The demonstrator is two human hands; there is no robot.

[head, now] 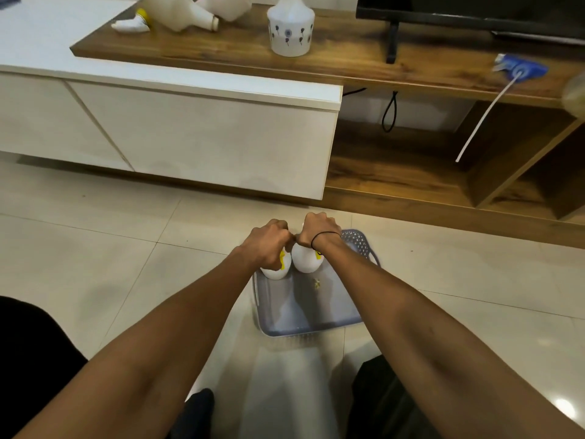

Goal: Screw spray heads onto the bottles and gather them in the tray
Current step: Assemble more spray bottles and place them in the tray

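Your left hand (269, 245) covers the top of the left bottle (276, 271), and your right hand (319, 231) covers the top of the right bottle (306, 258), so you cannot see their spray heads. Your right forearm hides part of the tray (304, 315). The bottles lying on the wooden shelf (196, 11) are cut by the upper edge. A blurred yellowish object (574, 93) is cut by the right edge.

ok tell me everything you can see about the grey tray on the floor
The tray is a grey-lavender plastic basket with perforated walls and rounded corners, sitting flat on the tiled floor. Two white bottles with yellow spray heads stand at its far end, one under each hand; the near part is bare.
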